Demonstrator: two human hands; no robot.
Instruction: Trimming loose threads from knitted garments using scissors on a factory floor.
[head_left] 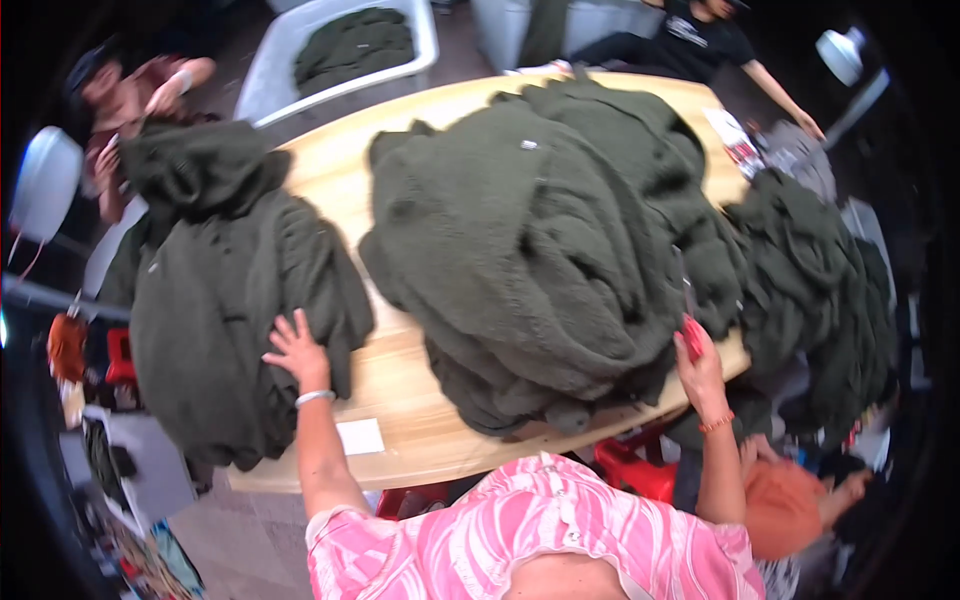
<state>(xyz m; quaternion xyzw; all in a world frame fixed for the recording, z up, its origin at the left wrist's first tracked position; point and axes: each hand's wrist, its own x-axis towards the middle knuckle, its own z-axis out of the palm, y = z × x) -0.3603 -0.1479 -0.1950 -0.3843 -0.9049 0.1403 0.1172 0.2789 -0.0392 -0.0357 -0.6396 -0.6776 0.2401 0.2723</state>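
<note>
My left hand (297, 352) lies with fingers spread on the right side of a dark green fleece hooded garment (235, 320). The garment is laid out at the table's left, its hood toward the far side. In my right hand (703, 375) is a pair of red-handled scissors (690, 338), its blades pointing away from me. They are beside the right edge of a large heap of dark green fleece garments (500, 230) in the middle of the table. A small white label shows near the heap's top.
A pale wooden table (400, 440) carries the garments and a white paper square (360, 436). More dark green garments (810, 290) hang at the right. A white bin (265, 75) holds similar cloth. People sit far left, far right and near right. Red stools (640, 470) stand below the near edge.
</note>
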